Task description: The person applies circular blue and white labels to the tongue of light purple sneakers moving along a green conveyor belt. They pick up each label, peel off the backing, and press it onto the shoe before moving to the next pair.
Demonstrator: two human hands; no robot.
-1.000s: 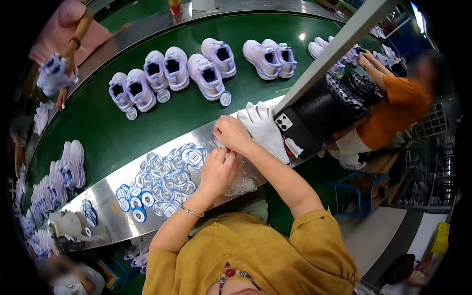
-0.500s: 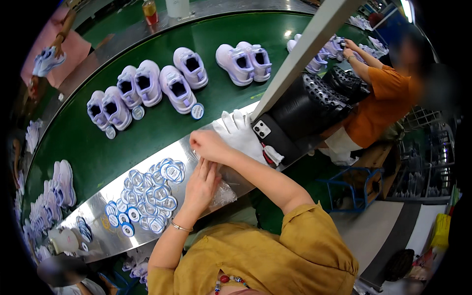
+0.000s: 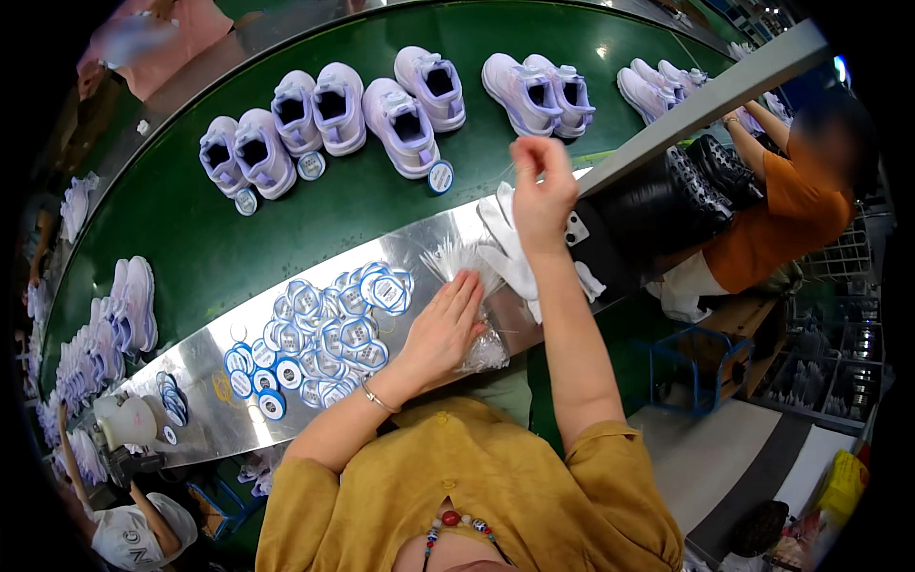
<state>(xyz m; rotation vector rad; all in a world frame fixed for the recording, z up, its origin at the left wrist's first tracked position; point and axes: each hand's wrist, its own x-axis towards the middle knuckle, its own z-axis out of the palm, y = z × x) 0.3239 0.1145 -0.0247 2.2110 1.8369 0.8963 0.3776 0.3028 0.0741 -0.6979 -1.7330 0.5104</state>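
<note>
My left hand [image 3: 443, 326] lies with its fingers stretched flat over a bundle of thin clear plastic strands [image 3: 452, 259] in a clear bag [image 3: 488, 351] on the metal ledge. My right hand [image 3: 543, 195] is raised beyond it, over the ledge's far edge, thumb and fingertips pinched together. Whatever is in that pinch is too fine to make out. Left of my left hand, round blue-and-white tags [image 3: 329, 334] with clear loops are heaped. Partly behind my right forearm lies a white glove [image 3: 505, 250].
Pale lilac sneakers [image 3: 405, 126] stand in pairs on the green belt [image 3: 191, 286]; some have round tags beside them. A slanted grey post [image 3: 705, 100] and black perforated footwear [image 3: 681, 191] are at the right. A co-worker in orange [image 3: 796, 214] handles shoes there.
My right hand has lifted away from my left, up and to the right. My left hand has flattened onto the strands, which now show fanned out. The whole view has shifted.
</note>
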